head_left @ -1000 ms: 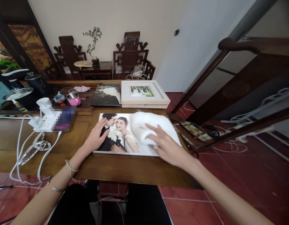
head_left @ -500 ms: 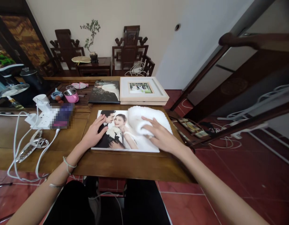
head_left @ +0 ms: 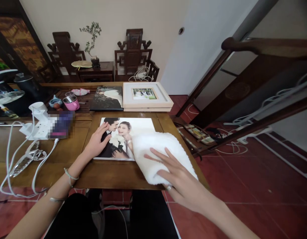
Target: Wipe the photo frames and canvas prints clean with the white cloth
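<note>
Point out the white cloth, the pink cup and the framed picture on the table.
White cloth (head_left: 143,147): head view, on its upper left part.
Pink cup (head_left: 73,105): head view, outer side.
Framed picture (head_left: 128,92): head view, pale mat.

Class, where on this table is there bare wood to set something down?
Between the power strip and left hand, and between the photo print and near edge of the table. Crowded: cables and clear clip at left; tray, cup and white-matted frame behind.

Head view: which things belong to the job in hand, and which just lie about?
In use:
- white cloth, under right hand
- couple's photo panel, under left hand

Apparently just lying about:
- pink mug
- power strip
- framed picture
- dark photo panel
</note>
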Action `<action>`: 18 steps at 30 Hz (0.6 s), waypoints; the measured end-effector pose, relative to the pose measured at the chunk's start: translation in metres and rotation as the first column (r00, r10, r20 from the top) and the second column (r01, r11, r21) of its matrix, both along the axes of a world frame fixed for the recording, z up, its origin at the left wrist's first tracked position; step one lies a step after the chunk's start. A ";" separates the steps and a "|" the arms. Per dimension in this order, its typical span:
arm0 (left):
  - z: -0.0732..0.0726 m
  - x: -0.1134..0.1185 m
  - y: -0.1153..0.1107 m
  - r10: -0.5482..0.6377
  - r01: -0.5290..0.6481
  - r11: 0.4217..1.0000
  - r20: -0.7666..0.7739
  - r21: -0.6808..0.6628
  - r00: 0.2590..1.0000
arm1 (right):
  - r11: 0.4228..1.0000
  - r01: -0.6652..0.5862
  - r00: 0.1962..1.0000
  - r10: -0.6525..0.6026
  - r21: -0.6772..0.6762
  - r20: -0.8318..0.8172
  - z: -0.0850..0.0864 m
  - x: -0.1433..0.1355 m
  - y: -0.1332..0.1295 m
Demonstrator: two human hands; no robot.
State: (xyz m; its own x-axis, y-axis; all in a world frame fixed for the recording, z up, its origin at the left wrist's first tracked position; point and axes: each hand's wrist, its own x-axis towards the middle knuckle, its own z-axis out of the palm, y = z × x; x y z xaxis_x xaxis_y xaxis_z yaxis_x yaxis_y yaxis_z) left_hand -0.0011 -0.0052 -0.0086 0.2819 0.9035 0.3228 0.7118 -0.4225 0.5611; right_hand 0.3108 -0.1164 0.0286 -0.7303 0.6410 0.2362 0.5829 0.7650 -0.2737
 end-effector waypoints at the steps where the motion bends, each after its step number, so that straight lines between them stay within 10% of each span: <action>1: 0.000 0.000 0.000 -0.007 0.007 1.000 -0.006 -0.005 1.000 | 1.000 -0.008 1.000 0.008 -0.005 -0.001 0.001 0.001 -0.002; 13: 0.004 -0.003 -0.004 -0.023 0.022 0.998 -0.011 -0.057 1.000 | 0.988 0.155 0.985 -0.156 -0.025 -0.068 -0.002 -0.005 0.149; 18: 0.002 -0.001 -0.004 -0.005 0.006 1.000 0.015 -0.027 1.000 | 0.989 0.144 0.988 -0.145 -0.015 -0.055 -0.002 -0.008 0.137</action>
